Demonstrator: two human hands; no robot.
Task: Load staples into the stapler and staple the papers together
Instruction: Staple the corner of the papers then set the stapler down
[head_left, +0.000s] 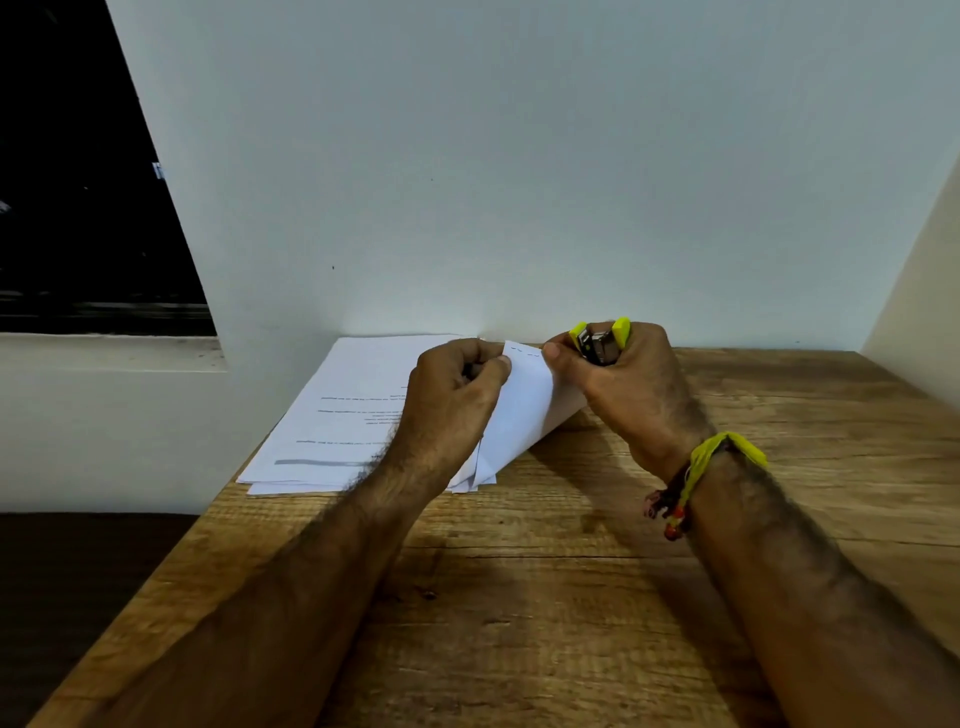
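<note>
A stack of white printed papers (353, 410) lies on the wooden table (545, 597) against the wall. Its right part is lifted and folded up, with a row of staples along the raised top edge (522, 353). My left hand (457, 400) pinches that raised edge from the left. My right hand (623, 384) grips a yellow and metal stapler (600, 340), held upright just right of the raised edge, while its thumb touches the paper. Most of the stapler is hidden inside the fist.
A pale wall rises directly behind the papers, and a side wall (919, 291) closes in at the right. A dark window with a white sill (109, 353) is at the left. The table's left edge drops to a dark floor (67, 571).
</note>
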